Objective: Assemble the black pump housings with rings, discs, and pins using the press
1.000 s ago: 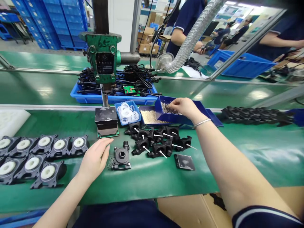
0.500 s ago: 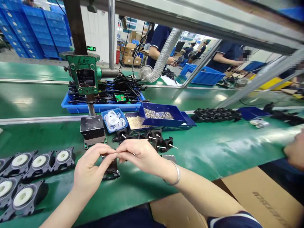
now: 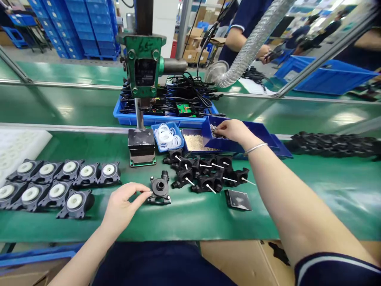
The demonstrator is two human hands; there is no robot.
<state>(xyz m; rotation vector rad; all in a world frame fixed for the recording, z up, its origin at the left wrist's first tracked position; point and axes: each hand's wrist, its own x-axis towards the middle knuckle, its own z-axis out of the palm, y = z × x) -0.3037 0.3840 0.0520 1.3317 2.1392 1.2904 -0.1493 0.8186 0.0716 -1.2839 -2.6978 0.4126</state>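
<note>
My left hand [image 3: 126, 204] has thumb and index finger pinched at the near left corner of a black plastic housing [image 3: 160, 186]. A tiny pale piece shows at the fingertips, too small to name. The housing lies on the green bench with a round raised port on top and small shiny pieces at other corners. My right hand [image 3: 230, 131] reaches into a dark blue bin [image 3: 250, 129], its fingers closed among small metal screws [image 3: 213, 130]; what they grip is partly hidden. Several black housings [image 3: 207, 183] with thin white pins lie between the hands.
A press with a green head [image 3: 144, 65] stands over a black block [image 3: 141, 143]. Clear rings [image 3: 167, 137] fill a blue tray beside beige pellets [image 3: 195, 142]. Black parts with white discs [image 3: 74, 201] stand in rows at left. A metal-topped block [image 3: 238, 200] lies at right.
My right hand has left the fingertips of my left hand and moved right and away into the screw bin. My left hand now touches the housing's corner. The view has swung left.
</note>
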